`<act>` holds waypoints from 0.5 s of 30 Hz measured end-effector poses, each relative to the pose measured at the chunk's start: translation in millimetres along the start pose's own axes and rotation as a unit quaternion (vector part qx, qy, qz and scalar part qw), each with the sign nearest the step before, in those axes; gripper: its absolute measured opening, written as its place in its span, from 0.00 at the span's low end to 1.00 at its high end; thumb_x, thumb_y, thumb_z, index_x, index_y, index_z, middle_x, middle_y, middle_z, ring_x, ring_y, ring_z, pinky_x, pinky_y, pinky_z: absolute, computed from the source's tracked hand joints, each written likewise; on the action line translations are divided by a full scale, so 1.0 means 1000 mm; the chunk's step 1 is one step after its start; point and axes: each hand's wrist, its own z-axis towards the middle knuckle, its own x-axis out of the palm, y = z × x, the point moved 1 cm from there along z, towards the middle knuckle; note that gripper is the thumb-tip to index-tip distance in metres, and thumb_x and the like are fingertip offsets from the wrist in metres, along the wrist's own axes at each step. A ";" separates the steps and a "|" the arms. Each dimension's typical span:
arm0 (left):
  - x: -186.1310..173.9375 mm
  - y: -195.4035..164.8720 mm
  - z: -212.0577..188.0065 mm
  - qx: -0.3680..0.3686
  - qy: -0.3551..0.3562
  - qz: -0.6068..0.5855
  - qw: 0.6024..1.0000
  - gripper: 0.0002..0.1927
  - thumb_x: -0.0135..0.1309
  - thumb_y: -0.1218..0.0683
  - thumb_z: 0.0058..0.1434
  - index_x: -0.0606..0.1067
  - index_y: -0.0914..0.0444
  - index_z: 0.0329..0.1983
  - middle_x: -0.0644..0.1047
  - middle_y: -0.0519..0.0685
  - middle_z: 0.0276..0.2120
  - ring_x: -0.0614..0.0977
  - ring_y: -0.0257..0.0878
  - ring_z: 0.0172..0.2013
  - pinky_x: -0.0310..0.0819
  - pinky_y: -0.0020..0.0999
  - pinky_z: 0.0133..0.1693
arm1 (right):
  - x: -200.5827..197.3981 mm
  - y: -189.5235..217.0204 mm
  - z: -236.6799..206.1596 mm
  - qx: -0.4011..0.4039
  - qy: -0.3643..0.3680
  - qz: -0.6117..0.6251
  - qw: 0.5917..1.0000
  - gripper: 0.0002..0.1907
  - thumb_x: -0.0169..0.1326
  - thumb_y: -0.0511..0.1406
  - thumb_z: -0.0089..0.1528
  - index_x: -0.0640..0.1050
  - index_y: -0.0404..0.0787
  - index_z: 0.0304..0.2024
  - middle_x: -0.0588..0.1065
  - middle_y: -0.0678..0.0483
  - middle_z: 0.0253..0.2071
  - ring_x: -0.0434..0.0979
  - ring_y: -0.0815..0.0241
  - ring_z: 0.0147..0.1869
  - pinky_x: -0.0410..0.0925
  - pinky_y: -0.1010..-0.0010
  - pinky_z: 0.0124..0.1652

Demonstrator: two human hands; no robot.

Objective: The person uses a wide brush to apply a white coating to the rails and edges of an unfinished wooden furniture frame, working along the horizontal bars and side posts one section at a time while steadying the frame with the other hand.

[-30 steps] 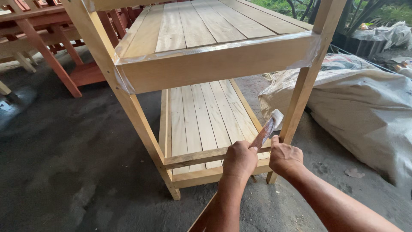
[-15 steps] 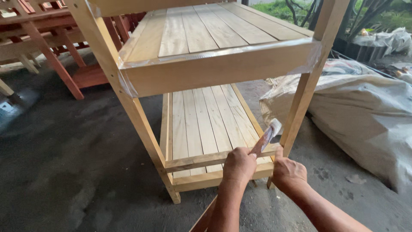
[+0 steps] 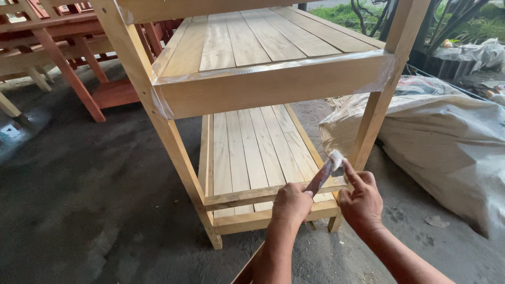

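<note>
Looking down at a pale wooden rack (image 3: 273,84) with two slatted shelves, standing on a dark concrete floor (image 3: 89,210). Both hands are low, at the near right corner of the bottom shelf (image 3: 252,152).

Left hand (image 3: 291,202) is curled into a fist around the handle of a small brush (image 3: 325,173), so it's closed tight on it. The brush tilts up and to the right, and its whitish head sits right against the lower part of the rack's right front leg (image 3: 379,105), just above the front rail of the bottom shelf.

Right hand (image 3: 362,199) is just beside it, fingers loosely bent with the forefinger stretched up, touching the brush head or very near it. Can't tell for sure whether it pinches the head or only steadies it.

Clear plastic wrap is stretched round the top shelf's front rail and corners. Off to the right lies a big pale sack or tarp bundle (image 3: 447,137), near the rack's leg. Back left there's some reddish-brown wooden furniture (image 3: 68,58), well apart from the hands.
</note>
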 end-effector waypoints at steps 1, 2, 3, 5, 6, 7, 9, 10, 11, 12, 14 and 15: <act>0.000 0.000 0.000 -0.001 0.001 -0.005 1.000 0.13 0.52 0.50 0.66 0.82 0.62 0.43 0.82 0.53 0.27 0.83 0.40 0.24 0.79 0.39 0.35 | 0.000 0.001 0.000 -0.019 -0.005 -0.003 1.000 0.37 0.52 0.30 0.56 0.73 0.61 0.67 0.73 0.57 0.49 0.77 0.64 0.45 0.73 0.71 0.43; 0.000 0.000 0.000 -0.007 0.010 -0.008 1.000 0.14 0.52 0.50 0.66 0.82 0.63 0.43 0.82 0.54 0.27 0.83 0.41 0.24 0.79 0.39 0.34 | 0.000 0.001 0.000 -0.009 0.009 -0.012 1.000 0.36 0.53 0.30 0.56 0.74 0.62 0.66 0.73 0.57 0.50 0.77 0.64 0.46 0.73 0.70 0.43; -0.001 0.001 0.000 -0.014 0.018 -0.012 1.000 0.14 0.52 0.50 0.66 0.81 0.63 0.43 0.82 0.54 0.26 0.83 0.42 0.23 0.80 0.39 0.34 | -0.001 0.002 0.000 0.002 0.022 -0.020 1.000 0.34 0.53 0.30 0.56 0.75 0.62 0.65 0.73 0.57 0.50 0.77 0.63 0.46 0.72 0.70 0.43; -0.003 0.002 -0.003 -0.020 0.025 -0.020 0.999 0.14 0.51 0.50 0.66 0.81 0.64 0.42 0.81 0.54 0.25 0.83 0.42 0.21 0.80 0.38 0.33 | -0.002 0.004 -0.002 0.012 0.035 -0.023 0.999 0.32 0.54 0.30 0.56 0.77 0.62 0.63 0.73 0.57 0.51 0.77 0.64 0.47 0.72 0.70 0.43; -0.004 0.002 -0.004 -0.017 0.024 -0.025 0.999 0.14 0.51 0.51 0.66 0.81 0.64 0.42 0.81 0.53 0.25 0.83 0.42 0.21 0.80 0.38 0.32 | -0.003 0.006 -0.002 0.011 0.033 -0.017 0.999 0.31 0.54 0.30 0.57 0.78 0.60 0.62 0.73 0.57 0.51 0.76 0.65 0.46 0.72 0.70 0.43; -0.005 0.002 -0.005 -0.014 0.024 -0.029 0.999 0.13 0.51 0.51 0.66 0.81 0.64 0.42 0.81 0.53 0.24 0.82 0.42 0.20 0.80 0.38 0.31 | -0.004 0.007 -0.003 0.011 0.031 -0.012 0.999 0.30 0.54 0.30 0.57 0.78 0.59 0.62 0.73 0.57 0.51 0.76 0.66 0.46 0.72 0.70 0.43; -0.005 0.001 -0.006 -0.024 0.021 -0.048 0.998 0.13 0.51 0.51 0.66 0.81 0.64 0.43 0.81 0.52 0.24 0.82 0.41 0.20 0.79 0.37 0.30 | -0.004 0.009 -0.003 0.077 0.035 0.073 0.994 0.30 0.53 0.29 0.57 0.77 0.55 0.62 0.72 0.58 0.54 0.75 0.63 0.38 0.72 0.71 0.42; -0.004 0.001 -0.006 -0.028 0.020 -0.058 0.998 0.13 0.50 0.51 0.67 0.81 0.63 0.43 0.81 0.52 0.23 0.82 0.40 0.19 0.79 0.37 0.29 | -0.004 0.009 -0.003 0.110 0.037 0.114 0.987 0.30 0.52 0.28 0.57 0.77 0.53 0.62 0.71 0.58 0.55 0.75 0.61 0.35 0.72 0.72 0.42; -0.003 0.001 -0.007 -0.030 0.019 -0.056 0.998 0.13 0.50 0.51 0.67 0.81 0.63 0.43 0.81 0.52 0.23 0.82 0.40 0.19 0.79 0.36 0.29 | -0.005 0.008 -0.003 0.127 0.039 0.152 0.979 0.29 0.51 0.27 0.57 0.78 0.52 0.60 0.71 0.57 0.54 0.73 0.62 0.35 0.72 0.73 0.41; -0.003 0.001 -0.006 -0.031 0.018 -0.054 0.998 0.13 0.50 0.51 0.67 0.80 0.63 0.44 0.81 0.51 0.23 0.82 0.40 0.19 0.79 0.36 0.29 | -0.004 0.006 -0.001 0.143 0.040 0.189 0.971 0.28 0.50 0.26 0.57 0.79 0.51 0.59 0.72 0.56 0.53 0.72 0.63 0.36 0.72 0.73 0.41; -0.002 0.000 -0.005 -0.028 0.017 -0.056 0.998 0.13 0.50 0.51 0.67 0.80 0.64 0.44 0.81 0.51 0.23 0.81 0.40 0.19 0.79 0.36 0.28 | -0.002 0.002 0.003 0.199 0.050 0.300 0.932 0.27 0.48 0.24 0.58 0.81 0.48 0.56 0.74 0.54 0.53 0.70 0.63 0.37 0.71 0.73 0.41; -0.001 0.000 -0.005 -0.024 0.017 -0.059 0.998 0.14 0.49 0.52 0.67 0.81 0.64 0.44 0.81 0.51 0.22 0.81 0.40 0.18 0.79 0.36 0.28 | -0.001 -0.001 0.004 0.237 0.059 0.372 0.895 0.26 0.47 0.23 0.58 0.81 0.46 0.55 0.76 0.54 0.52 0.71 0.63 0.37 0.70 0.72 0.41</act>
